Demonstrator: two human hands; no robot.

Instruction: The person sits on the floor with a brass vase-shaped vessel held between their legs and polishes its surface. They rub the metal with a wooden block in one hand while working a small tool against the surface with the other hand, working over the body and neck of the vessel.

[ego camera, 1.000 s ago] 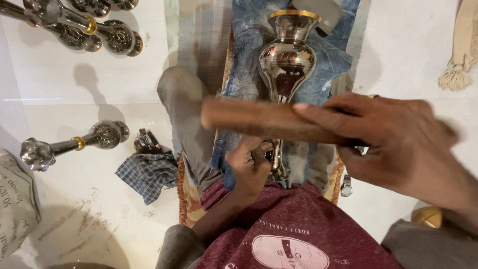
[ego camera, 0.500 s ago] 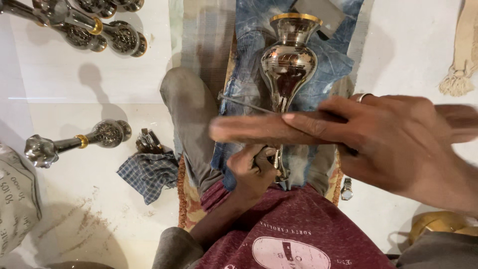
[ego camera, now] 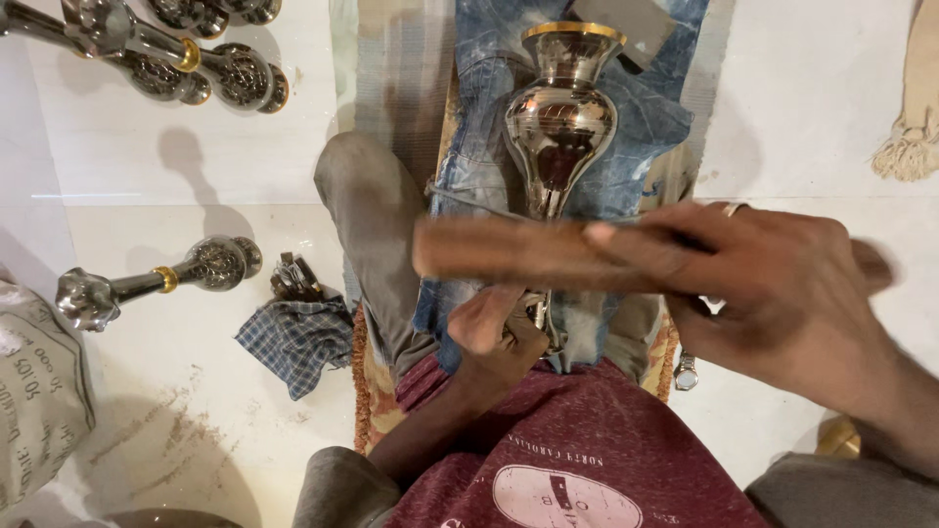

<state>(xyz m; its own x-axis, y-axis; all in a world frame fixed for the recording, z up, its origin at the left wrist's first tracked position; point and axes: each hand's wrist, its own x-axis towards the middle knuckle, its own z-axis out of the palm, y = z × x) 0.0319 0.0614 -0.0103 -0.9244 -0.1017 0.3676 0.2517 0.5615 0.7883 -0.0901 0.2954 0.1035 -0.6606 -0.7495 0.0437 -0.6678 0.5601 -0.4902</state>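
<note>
A pale tiled floor point(ego camera: 196, 176) spreads under a person sitting low, knees apart, with a strip of blue denim cloth point(ego camera: 626, 166) laid over a striped mat between the legs. Nearest the camera, the right hand point(ego camera: 773, 293) is closed around a brown wooden stick point(ego camera: 509, 252), held crosswise and blurred, and it hides the lower stem of the metal vase point(ego camera: 559, 117). Just beneath the stick, the left hand point(ego camera: 494, 328) is curled tight around the thin stem of the vase, close to the lap. The vase lies on the denim, its gold-rimmed mouth pointing away from the body. A wristwatch point(ego camera: 686, 373) rests by the right knee. To the left, a checked rag point(ego camera: 293, 337) lies beside a silvery spindle piece point(ego camera: 147, 284); farther off, more such metal pieces point(ego camera: 166, 49) lie at the top edge.
</note>
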